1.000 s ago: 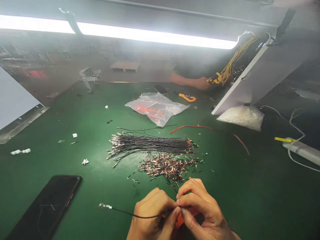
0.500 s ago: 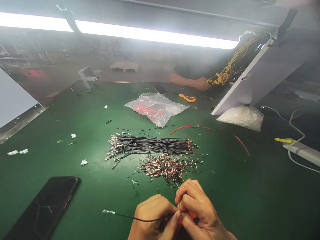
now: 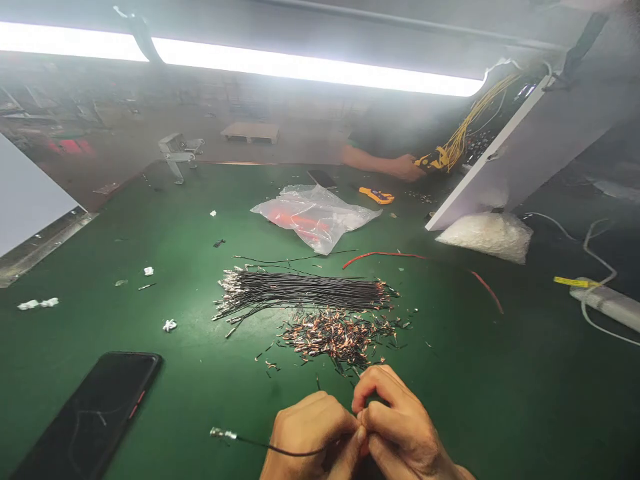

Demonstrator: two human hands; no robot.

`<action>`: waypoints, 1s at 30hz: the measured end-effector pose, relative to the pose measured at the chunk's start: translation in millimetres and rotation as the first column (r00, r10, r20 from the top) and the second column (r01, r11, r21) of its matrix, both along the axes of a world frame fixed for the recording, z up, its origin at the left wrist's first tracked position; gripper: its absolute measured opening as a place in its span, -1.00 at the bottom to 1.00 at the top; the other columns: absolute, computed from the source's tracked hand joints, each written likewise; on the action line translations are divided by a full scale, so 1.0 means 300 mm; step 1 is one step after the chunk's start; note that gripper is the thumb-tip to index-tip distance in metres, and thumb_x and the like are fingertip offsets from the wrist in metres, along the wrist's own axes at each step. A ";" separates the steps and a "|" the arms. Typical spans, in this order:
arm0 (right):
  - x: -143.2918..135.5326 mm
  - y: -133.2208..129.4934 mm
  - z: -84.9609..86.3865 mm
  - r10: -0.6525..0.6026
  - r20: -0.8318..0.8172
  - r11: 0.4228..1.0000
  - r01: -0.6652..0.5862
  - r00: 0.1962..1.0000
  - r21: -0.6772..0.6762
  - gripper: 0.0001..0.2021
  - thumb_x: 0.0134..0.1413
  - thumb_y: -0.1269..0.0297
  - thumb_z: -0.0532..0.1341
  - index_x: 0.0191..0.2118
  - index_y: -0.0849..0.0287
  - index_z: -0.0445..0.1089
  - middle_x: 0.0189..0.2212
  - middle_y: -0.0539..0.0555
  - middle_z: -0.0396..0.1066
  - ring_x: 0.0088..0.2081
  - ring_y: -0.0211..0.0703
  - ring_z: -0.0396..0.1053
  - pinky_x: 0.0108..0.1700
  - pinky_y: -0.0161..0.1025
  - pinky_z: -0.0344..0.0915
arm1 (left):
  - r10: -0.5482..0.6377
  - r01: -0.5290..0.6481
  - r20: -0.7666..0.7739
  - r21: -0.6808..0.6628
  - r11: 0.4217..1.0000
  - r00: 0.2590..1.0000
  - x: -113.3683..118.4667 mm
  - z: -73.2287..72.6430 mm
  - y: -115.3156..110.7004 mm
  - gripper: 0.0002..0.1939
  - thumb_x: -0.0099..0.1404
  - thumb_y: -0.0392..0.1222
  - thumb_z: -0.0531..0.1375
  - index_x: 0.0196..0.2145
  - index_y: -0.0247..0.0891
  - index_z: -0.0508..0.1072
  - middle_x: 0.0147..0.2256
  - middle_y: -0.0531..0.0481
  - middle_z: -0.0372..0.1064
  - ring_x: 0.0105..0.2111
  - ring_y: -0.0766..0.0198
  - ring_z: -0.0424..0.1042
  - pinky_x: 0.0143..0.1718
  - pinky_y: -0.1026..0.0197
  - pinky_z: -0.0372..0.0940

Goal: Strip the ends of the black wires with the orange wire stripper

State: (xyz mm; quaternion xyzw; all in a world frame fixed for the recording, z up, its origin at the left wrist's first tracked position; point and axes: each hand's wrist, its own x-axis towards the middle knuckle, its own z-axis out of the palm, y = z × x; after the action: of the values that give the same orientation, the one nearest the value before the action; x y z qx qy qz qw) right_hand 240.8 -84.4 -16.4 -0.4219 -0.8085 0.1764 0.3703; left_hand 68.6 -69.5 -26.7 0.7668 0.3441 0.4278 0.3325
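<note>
My left hand (image 3: 313, 437) is closed around a black wire (image 3: 285, 451). The wire's crimped silvery terminal (image 3: 223, 434) sticks out to the left. Fingertips of my right hand (image 3: 395, 420) are pinched together and meet those of the left; what lies between them is hidden. A bit of something orange-red (image 3: 366, 460) shows below the fingertips, too covered to name. Just beyond my hands lies a heap of short black-and-copper wire scraps (image 3: 335, 337). Behind it rests a bundle of black wires (image 3: 310, 290), terminals at the left and copper ends at the right.
A black phone (image 3: 90, 413) lies at the near left. Further back are a clear plastic bag (image 3: 315, 217), a yellow wire stripper (image 3: 376, 195) and a red wire (image 3: 385, 255). At the right, a white bag (image 3: 485, 237) sits by a slanted panel. Across the table, another person's hand (image 3: 407, 168) holds a yellow tool.
The wire's terminal end has dipped slightly and swung a little right. Less of the orange-red thing shows under my fingers. Both hands remain pinched together in nearly the same spot.
</note>
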 end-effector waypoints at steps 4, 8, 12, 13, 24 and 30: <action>0.001 0.004 -0.003 -0.005 0.021 0.998 0.003 1.000 0.059 -0.82 0.05 0.56 0.04 -0.44 0.12 0.17 -0.40 0.02 0.30 -0.38 -0.15 0.27 -0.36 -0.19 0.16 | 0.039 -0.036 -0.042 0.072 0.997 0.998 0.000 0.003 -0.002 -0.63 0.43 -0.12 0.04 -0.52 -0.21 0.40 -0.65 0.07 0.28 -0.64 0.38 0.23 -0.60 0.30 0.07; 0.005 0.006 -0.016 -0.011 0.054 0.996 0.005 0.998 0.094 -0.78 0.01 0.61 0.05 -0.44 0.10 0.17 -0.39 0.00 0.30 -0.35 -0.13 0.30 -0.28 -0.13 0.24 | 0.081 -0.053 -0.151 0.183 0.982 0.985 -0.001 0.018 0.006 -0.64 0.43 -0.15 0.03 -0.54 -0.20 0.33 -0.66 0.09 0.23 -0.63 0.36 0.18 -0.56 0.26 0.04; 0.003 0.004 -0.027 -0.028 0.019 0.998 0.026 0.999 0.060 -0.77 0.03 0.62 0.08 -0.43 0.08 0.21 -0.39 0.01 0.28 -0.28 -0.08 0.32 -0.29 -0.16 0.26 | 0.079 -0.040 -0.203 0.190 0.981 0.976 -0.004 0.034 0.005 -0.66 0.42 -0.21 0.00 -0.52 -0.19 0.31 -0.64 0.10 0.23 -0.61 0.35 0.19 -0.49 0.23 0.06; 0.001 0.004 -0.024 -0.037 -0.007 0.998 0.037 0.999 0.053 -0.77 0.05 0.60 0.07 -0.43 0.08 0.21 -0.40 0.01 0.27 -0.29 -0.09 0.31 -0.30 -0.16 0.26 | 0.068 -0.039 -0.185 0.160 0.986 0.980 -0.005 0.036 0.003 -0.67 0.42 -0.22 0.00 -0.52 -0.19 0.30 -0.63 0.10 0.23 -0.60 0.35 0.19 -0.49 0.24 0.07; -0.034 0.024 0.068 -0.038 -0.107 0.999 0.036 0.994 -0.017 -0.84 0.04 0.52 0.00 -0.36 0.11 0.20 -0.52 -0.03 0.27 -0.47 -0.17 0.26 -0.28 -0.10 0.20 | 0.092 -0.092 -0.007 -0.180 0.979 0.996 -0.014 0.046 0.001 -0.80 0.33 -0.25 0.14 -0.47 -0.19 0.39 -0.58 0.12 0.32 -0.58 0.38 0.27 -0.52 0.35 0.12; -0.028 0.026 0.057 -0.014 -0.031 0.999 0.015 0.999 0.039 -0.81 0.06 0.55 -0.02 -0.43 0.10 0.15 -0.58 -0.11 0.12 -0.52 -0.26 0.17 -0.25 -0.15 0.18 | 0.042 -0.039 0.012 -0.174 0.984 0.999 -0.008 0.055 -0.011 -0.79 0.32 -0.28 0.13 -0.49 -0.21 0.39 -0.58 0.12 0.31 -0.59 0.41 0.23 -0.55 0.36 0.10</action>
State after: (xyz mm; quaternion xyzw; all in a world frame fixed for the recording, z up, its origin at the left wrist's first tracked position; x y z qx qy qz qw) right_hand 232.5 -76.6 0.8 -0.4175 -0.8030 0.1642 0.3923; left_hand 66.2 -73.0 -10.3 0.7244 0.3930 0.4089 0.3920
